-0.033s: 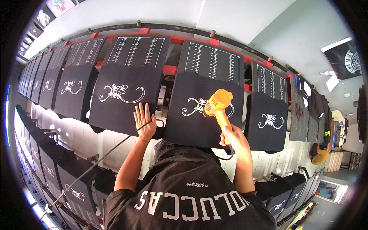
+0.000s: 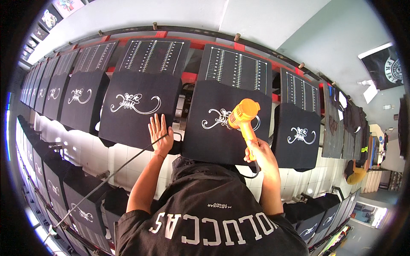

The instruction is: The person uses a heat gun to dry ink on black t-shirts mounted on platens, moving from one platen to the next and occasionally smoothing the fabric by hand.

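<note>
Two bare hands of mine reach out over a row of dark boards draped with black cloth. My right hand (image 2: 263, 154) is curled firmly round the handle of an orange-yellow heat gun (image 2: 245, 113), whose body is over the cloth in the middle (image 2: 226, 147), with the nozzle beside the white scroll print (image 2: 211, 121) and hiding part of it. The gun's black cable (image 2: 257, 170) loops down from the grip just below my fingers. My left hand (image 2: 162, 144) is stretched out flat, back upward, fingers straight and nearly side by side, with nothing grasped; it lies over the lower right corner of the left cloth (image 2: 124, 130), just below that cloth's own white print (image 2: 131, 102), and I cannot tell whether the palm presses on it. A dark cord (image 2: 102, 183) slants up from the lower left and crosses this hand near the thumb, while a thin bracelet (image 2: 159, 155) circles the wrist. Beyond the cloths, the bare upper ends of the boards show white ruled markings (image 2: 239, 59), and a red frame (image 2: 190, 77) appears between them. To the right sits another printed black cloth (image 2: 297, 153). Below my left forearm's side, a second row of printed cloths (image 2: 83, 196) runs past the pale floor tiles (image 2: 124, 162).
</note>
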Tool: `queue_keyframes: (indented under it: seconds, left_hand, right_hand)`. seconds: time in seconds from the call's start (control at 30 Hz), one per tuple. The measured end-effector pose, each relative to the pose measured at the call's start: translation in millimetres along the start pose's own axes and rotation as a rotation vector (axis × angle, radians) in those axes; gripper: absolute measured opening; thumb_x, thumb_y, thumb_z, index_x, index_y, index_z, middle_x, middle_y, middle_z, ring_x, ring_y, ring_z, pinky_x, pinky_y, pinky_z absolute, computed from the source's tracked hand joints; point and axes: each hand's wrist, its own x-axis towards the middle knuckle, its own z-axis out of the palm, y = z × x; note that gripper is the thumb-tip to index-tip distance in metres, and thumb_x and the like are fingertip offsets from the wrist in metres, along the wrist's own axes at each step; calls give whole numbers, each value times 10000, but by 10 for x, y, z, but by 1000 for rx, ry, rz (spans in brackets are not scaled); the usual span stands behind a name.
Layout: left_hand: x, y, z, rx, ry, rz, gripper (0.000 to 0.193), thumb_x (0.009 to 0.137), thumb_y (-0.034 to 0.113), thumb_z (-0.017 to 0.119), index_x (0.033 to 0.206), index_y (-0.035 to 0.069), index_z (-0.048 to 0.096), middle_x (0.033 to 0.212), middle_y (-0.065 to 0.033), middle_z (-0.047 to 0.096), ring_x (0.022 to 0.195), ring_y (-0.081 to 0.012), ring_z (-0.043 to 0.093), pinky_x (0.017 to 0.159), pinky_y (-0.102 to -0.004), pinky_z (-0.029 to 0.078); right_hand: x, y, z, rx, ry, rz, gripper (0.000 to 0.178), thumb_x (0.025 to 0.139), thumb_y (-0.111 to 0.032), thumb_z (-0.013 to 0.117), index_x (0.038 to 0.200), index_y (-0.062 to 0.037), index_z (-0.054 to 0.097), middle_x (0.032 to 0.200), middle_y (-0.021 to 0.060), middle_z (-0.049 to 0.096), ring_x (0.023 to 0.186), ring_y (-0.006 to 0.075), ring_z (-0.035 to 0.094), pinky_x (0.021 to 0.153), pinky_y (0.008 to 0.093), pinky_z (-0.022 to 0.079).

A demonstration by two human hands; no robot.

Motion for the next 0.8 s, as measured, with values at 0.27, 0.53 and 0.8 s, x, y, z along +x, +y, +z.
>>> queue_keyframes:
  seconds: [0.27,0.53,0.8]
  left_hand:
    - [4,107,6,23,24,-63,639,890,277,549,1463,88,338,1539,-183,257,1435,-377,191,1172,-491,141]
    - [7,149,44,17,85,-71,606,881,267,580,1436,108,392,1516,-164,312,1419,-358,241,1166,-483,179]
    - [-15,163,57,43,106,-78,603,876,268,590,1432,123,404,1506,-162,332,1406,-354,271,1159,-481,198]
  right_hand:
    - [147,2,-182,24,-82,-40,322,953,-311,585,1053,-7,545,693,29,575,580,126,592,547,256,489]
    - [61,40,-393,-59,-65,-78,307,957,-298,583,1050,-7,555,689,36,583,581,118,595,535,250,490]
    - [78,3,-531,-88,-40,-53,287,957,-294,568,1017,-15,542,690,43,586,569,134,597,530,261,485]
